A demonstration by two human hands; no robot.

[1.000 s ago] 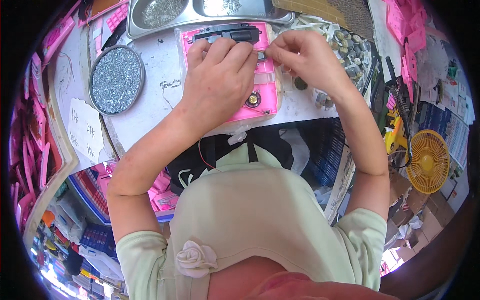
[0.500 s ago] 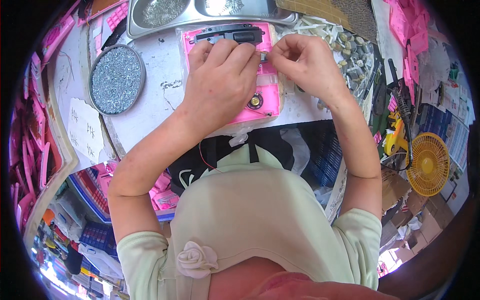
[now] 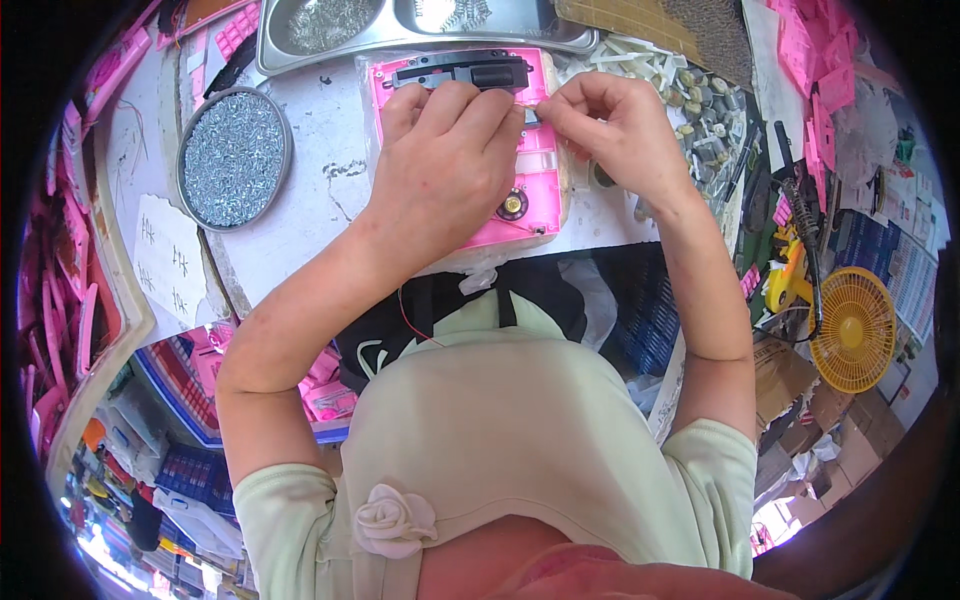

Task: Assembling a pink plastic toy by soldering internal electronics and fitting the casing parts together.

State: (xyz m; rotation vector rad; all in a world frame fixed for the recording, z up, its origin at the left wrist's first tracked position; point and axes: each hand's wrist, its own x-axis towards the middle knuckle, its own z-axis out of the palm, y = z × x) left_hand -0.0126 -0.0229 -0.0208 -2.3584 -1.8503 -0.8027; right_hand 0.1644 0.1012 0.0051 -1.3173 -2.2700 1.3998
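1) At my far left, pink plastic pieces (image 3: 88,325) lay heaped along the curved edge of the bench
2) Right of them sat a torn white paper scrap (image 3: 165,255) with dark handwritten marks
3) Beyond the paper stood a round grey dish (image 3: 290,150), filled with small silver metal bits (image 3: 233,160) that looked like screws
4) At the top of the bench, a metal tray (image 3: 430,42) held more fine silver pieces in its compartments
5) My left hand (image 3: 445,150) lay over the left and middle of the pink case, fingers curled; its fingertips were partly hidden, so I could not tell what it gripped
6) The pink case (image 3: 540,180) rested on the bench in front of me, with a long black part (image 3: 490,75) across its top and a round part (image 3: 513,205) with a gold centre near its lower right
7) My right hand (image 3: 620,130) had thumb and forefinger close together at the case's right edge; I could not tell whether anything was pinched there
8) Past that hand lay white plastic pieces (image 3: 645,60) and a pile of small metal parts (image 3: 705,105)
9) Farthest right stood a yellow fan (image 3: 851,330)
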